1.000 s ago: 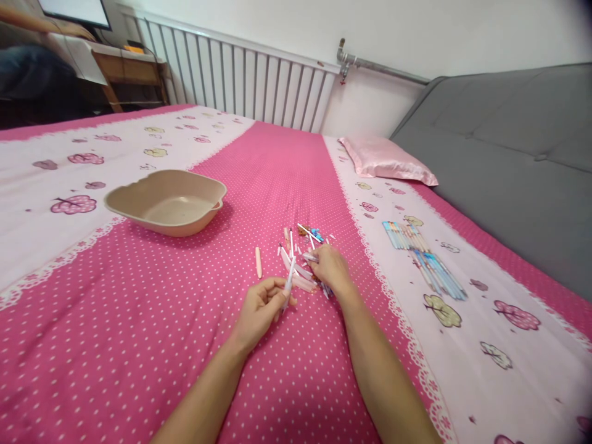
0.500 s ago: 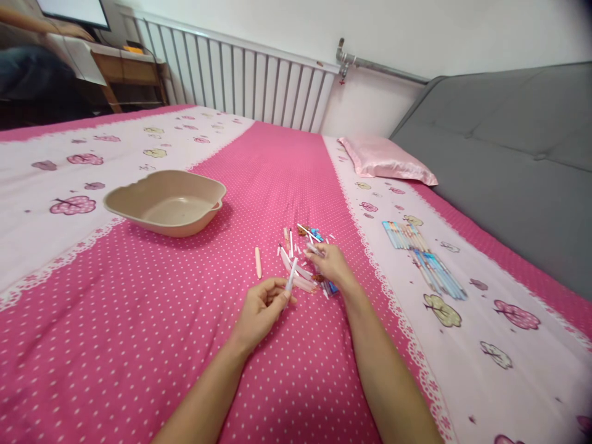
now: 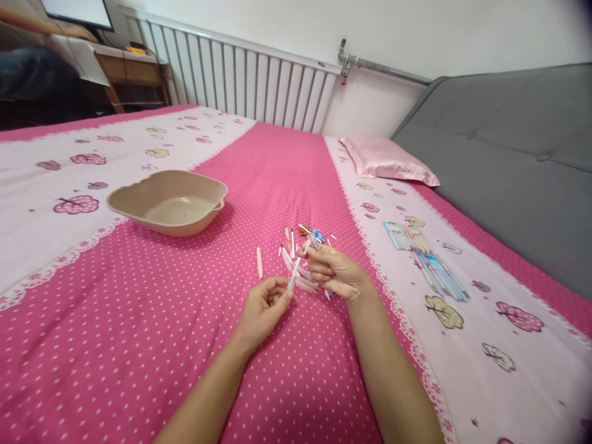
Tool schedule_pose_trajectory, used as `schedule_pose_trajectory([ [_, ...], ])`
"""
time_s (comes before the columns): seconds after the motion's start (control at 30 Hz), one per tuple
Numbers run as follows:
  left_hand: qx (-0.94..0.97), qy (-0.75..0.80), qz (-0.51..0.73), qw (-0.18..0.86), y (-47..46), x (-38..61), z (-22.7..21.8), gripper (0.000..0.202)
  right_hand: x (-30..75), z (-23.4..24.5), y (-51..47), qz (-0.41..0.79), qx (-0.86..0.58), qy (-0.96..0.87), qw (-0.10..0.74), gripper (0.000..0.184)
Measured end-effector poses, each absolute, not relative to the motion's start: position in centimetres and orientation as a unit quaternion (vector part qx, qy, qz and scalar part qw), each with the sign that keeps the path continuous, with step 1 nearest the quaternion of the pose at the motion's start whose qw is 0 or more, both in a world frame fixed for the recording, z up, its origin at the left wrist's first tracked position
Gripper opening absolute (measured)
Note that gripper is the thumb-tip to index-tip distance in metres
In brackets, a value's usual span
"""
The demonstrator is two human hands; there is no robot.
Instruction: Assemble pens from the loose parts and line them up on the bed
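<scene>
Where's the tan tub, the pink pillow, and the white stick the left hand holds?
Tan tub (image 3: pixel 174 206), head view: inside floor.
Pink pillow (image 3: pixel 387 161), head view: its top.
White stick (image 3: pixel 296 266), head view: its middle.

A radiator (image 3: pixel 241 83) lined the far wall (image 3: pixel 393 34); a desk (image 3: pixel 132 73) stood far left, a grey headboard (image 3: pixel 504 123) right.

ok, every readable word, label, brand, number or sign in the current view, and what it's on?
Readable text: none.
Small clear piece in the right hand: dark marks, too small and blurred to tell if print.
White pen part in the left hand: none legible.
Laid-out pens: too small to read.
Screen: white, cut off; none legible.
</scene>
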State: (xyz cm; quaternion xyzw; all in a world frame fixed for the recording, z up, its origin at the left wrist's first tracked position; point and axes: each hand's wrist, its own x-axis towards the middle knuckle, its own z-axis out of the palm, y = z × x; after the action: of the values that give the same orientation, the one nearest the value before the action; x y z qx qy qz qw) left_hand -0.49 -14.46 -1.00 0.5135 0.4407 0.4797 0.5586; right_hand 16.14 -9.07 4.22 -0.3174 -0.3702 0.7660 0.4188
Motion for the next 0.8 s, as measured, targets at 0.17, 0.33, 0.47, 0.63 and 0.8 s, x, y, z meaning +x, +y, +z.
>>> schedule_pose_trajectory([
  [0.17, 0.526, 0.435, 0.476, 0.554, -14.37, -0.50, -1.27, 0.027, 15.82, 4.84, -9.81, 0.749, -0.317, -0.404, 0.419, 0.023],
  [0.33, 0.529, 0.436, 0.475, 0.552, -14.32, -0.58, -1.47, 0.028, 15.90, 4.68, -9.75, 0.739, -0.323, -0.426, 0.409, 0.024],
  [0.47, 0.529, 0.433, 0.473, 0.556, -14.29, -0.53, -1.50, 0.028, 15.93, 4.55, -9.63, 0.741, -0.325, -0.434, 0.396, 0.026],
  [0.63, 0.525, 0.431, 0.477, 0.558, -14.28, -0.48, -1.46, 0.027, 15.99, 4.50, -9.64, 0.742, -0.325, -0.435, 0.392, 0.027],
  [0.8, 0.524, 0.429, 0.481, 0.557, -14.31, -0.54, -1.49, 0.025, 16.00, 4.52, -9.66, 0.745, -0.321, -0.431, 0.395, 0.028],
])
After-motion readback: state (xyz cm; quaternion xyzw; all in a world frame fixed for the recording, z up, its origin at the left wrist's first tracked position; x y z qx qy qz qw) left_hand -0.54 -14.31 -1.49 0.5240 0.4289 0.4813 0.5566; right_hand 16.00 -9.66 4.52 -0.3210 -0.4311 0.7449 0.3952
